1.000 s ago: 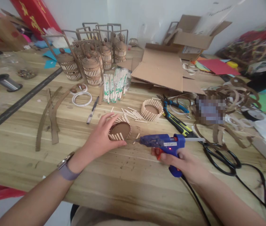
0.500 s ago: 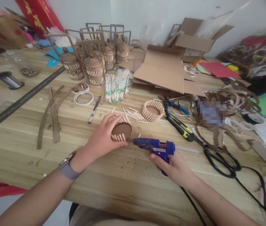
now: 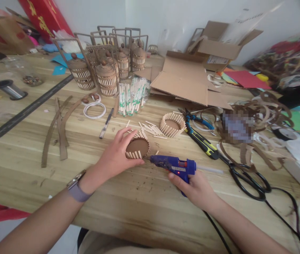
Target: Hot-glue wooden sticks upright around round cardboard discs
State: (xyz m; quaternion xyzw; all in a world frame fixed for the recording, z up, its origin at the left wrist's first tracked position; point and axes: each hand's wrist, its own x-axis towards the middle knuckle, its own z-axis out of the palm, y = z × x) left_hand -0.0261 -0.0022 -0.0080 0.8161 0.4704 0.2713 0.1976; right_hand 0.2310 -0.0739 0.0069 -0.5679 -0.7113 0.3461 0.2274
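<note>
My left hand [image 3: 118, 151] grips the left side of a round brown cardboard base [image 3: 138, 146], thumb at the front and fingers behind. Several short wooden sticks [image 3: 134, 154] stand along the base's front edge. Wrapped round the handle of a blue glue gun [image 3: 175, 164] is my right hand [image 3: 196, 185]; a red light glows on the gun. Its nozzle points left, close to the base's right front edge by my left thumb. Loose sticks [image 3: 153, 129] lie behind the base. A finished-looking ring of sticks [image 3: 172, 124] stands behind and to the right.
Lidded stick baskets [image 3: 106, 79] with tall handles stand at the back left, near wrapped packets [image 3: 132, 97]. Flat cardboard [image 3: 183, 79] lies behind. Pliers [image 3: 199, 120], a yellow-black cutter [image 3: 203, 143] and scissors [image 3: 250, 181] lie right. Brown strips [image 3: 59, 130] are left.
The glue gun in my right hand has shifted very slightly left, its nozzle nearer the base. My left hand and the base look almost unmoved.
</note>
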